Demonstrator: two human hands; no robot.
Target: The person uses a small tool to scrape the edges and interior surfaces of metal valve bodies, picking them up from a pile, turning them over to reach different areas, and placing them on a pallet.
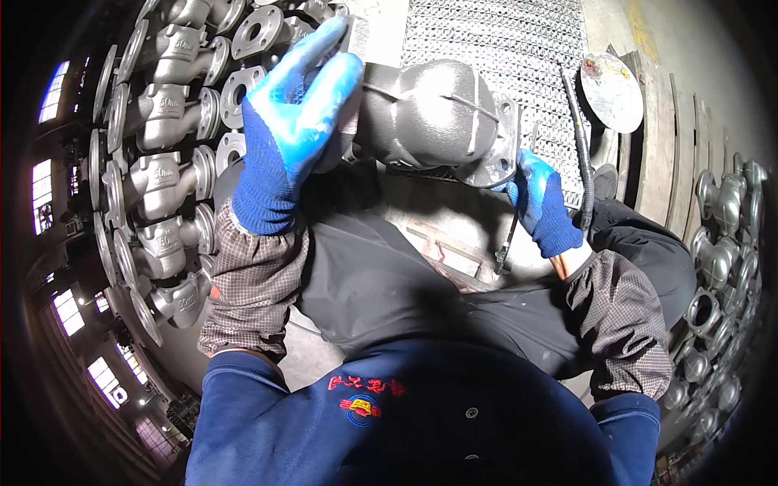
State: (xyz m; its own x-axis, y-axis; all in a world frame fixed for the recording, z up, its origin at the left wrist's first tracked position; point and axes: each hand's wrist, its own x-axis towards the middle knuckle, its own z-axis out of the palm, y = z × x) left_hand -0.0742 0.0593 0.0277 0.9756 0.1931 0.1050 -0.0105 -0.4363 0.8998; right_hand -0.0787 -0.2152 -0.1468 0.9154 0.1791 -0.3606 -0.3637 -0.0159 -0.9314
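Observation:
A grey cast-metal valve body (433, 113) with a flange at each end lies sideways in front of me, above my knees. My left hand (300, 121), in a blue coated glove, rests against its left flange with fingers stretched out and apart. The glove partly hides that flange. At the right flange (504, 146), my gloved right hand (541, 194) is closed around a slim dark rod-like tool (506, 247). The tool's lower end sticks out below the hand; the exact kind is unclear.
Stacked grey flanged valve bodies (166, 109) fill the left side, and more valve castings (721, 267) stand at the far right. Behind the workpiece lies a metal mesh surface (494, 40). A dark hose (579, 138), a round paint-stained disc (612, 93) and wooden boards (658, 138) are to the right.

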